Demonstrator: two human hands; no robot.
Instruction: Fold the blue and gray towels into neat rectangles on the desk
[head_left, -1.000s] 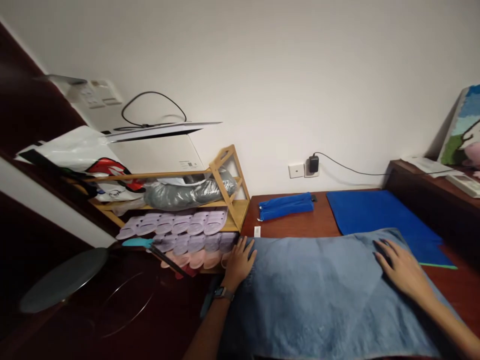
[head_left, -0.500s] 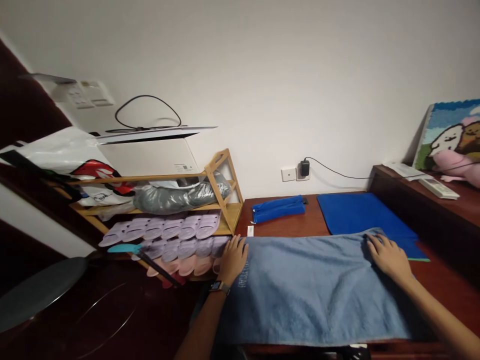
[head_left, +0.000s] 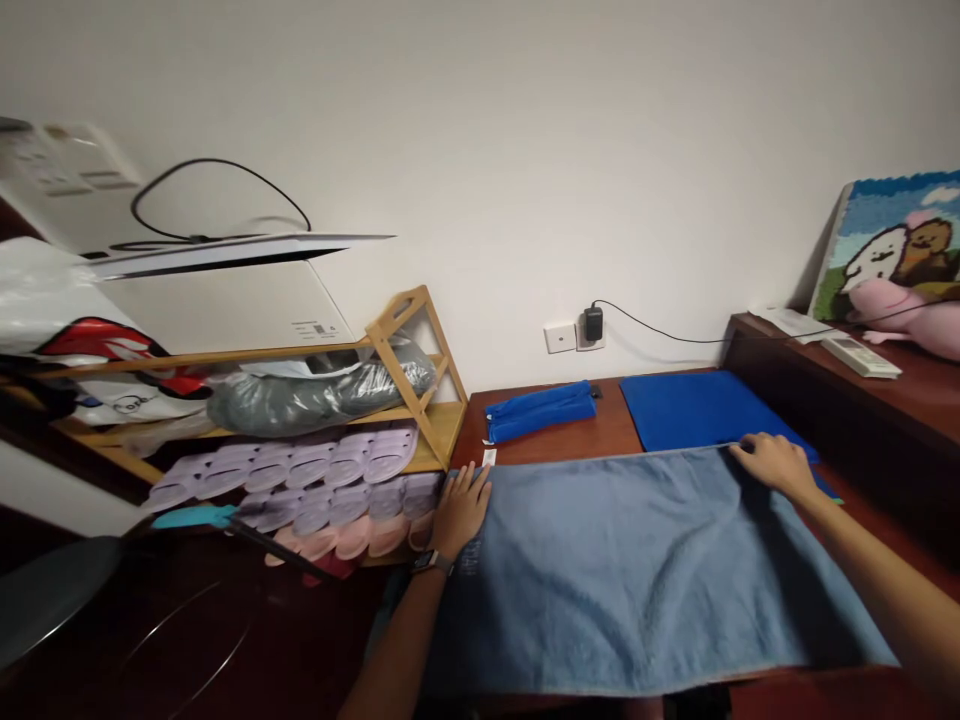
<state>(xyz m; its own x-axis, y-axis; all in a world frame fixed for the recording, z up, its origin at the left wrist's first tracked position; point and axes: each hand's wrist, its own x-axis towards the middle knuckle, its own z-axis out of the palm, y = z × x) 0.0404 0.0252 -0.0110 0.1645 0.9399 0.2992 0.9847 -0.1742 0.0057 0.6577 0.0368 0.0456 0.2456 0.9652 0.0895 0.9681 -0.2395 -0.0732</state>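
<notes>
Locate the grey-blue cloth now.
The grey-blue cloth lies on the table at the head view's lower centre, left hand on its far left corner, right hand at its far right corner.

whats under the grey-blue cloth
The brown tabletop shows beyond the grey-blue cloth, which hides part of the bright blue cloth. Anything directly beneath is covered and can't be seen.

The wall (head_left: 465, 150) is softly lit; shadow darkens the blue cloth (head_left: 622, 570).
</notes>
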